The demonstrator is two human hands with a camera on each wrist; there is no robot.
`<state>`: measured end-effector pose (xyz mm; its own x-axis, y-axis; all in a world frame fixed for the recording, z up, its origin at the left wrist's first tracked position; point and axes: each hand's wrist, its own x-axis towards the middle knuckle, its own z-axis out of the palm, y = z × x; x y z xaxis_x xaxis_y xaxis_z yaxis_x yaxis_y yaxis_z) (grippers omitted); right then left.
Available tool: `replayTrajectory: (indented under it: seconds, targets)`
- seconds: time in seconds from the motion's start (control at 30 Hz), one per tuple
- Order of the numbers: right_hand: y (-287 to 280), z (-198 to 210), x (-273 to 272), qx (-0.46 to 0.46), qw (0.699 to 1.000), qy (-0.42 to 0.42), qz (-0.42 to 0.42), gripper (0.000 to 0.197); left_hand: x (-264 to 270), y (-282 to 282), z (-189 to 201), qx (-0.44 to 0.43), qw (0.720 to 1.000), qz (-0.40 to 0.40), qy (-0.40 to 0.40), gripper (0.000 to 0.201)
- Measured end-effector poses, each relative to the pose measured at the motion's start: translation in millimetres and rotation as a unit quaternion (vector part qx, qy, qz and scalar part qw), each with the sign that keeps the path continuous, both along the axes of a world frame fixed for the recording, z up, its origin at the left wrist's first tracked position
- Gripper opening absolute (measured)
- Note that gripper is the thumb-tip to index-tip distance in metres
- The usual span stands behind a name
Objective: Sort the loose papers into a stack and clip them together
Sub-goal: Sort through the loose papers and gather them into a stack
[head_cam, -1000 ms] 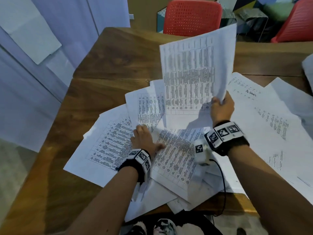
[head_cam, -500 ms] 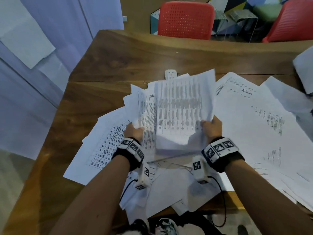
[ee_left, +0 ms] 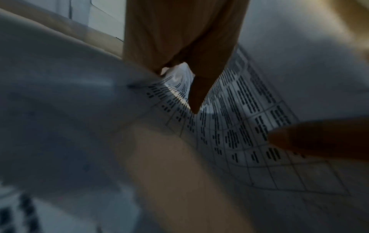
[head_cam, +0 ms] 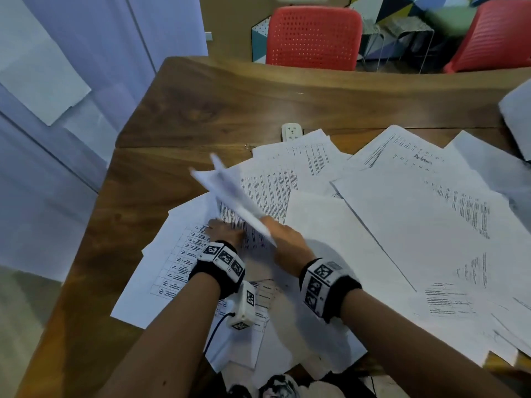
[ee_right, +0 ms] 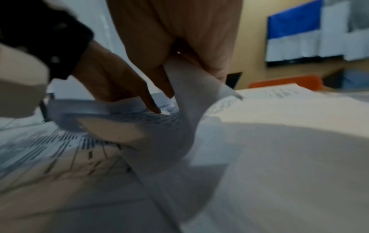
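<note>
Left hand point(head_cam: 222, 229), off raised bundle gripped 0.5 s ago, now presses flat, fingers straight, on table-printed page point(head_cam: 184, 254). Right hand point(head_cam: 283, 239) alone pinches held sheets point(head_cam: 230, 193), swung leftward, blurred, above loose papers point(head_cam: 402, 225) on wooden table point(head_cam: 230, 110).

Chairs: two red chairs point(head_cam: 313, 38), well beyond the hands.
Socket: white outlet point(head_cam: 292, 131), ahead of both hands.
</note>
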<state>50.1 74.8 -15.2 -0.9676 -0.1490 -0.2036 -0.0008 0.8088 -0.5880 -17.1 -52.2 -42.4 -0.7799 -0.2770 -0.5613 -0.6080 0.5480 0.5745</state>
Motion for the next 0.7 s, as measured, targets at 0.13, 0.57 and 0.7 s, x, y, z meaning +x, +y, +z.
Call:
replayTrajectory:
  seconds: [0.13, 0.57, 0.7]
  targets:
    - [7, 1, -6, -0.068, 0.997, 0.001, -0.048, 0.066, -13, -12, -1, 0.052, 0.998, 0.020, -0.026, 0.058]
    - [115, -20, -67, 0.258, 0.951, -0.138, -0.101, 0.108, -23, -32, -5, 0.069, 0.996, 0.051, 0.031, 0.041]
    - [120, -25, -75, 0.241, 0.950, -0.167, -0.106, 0.056, -22, -37, -6, 0.055, 0.997, 0.056, 0.024, 0.040]
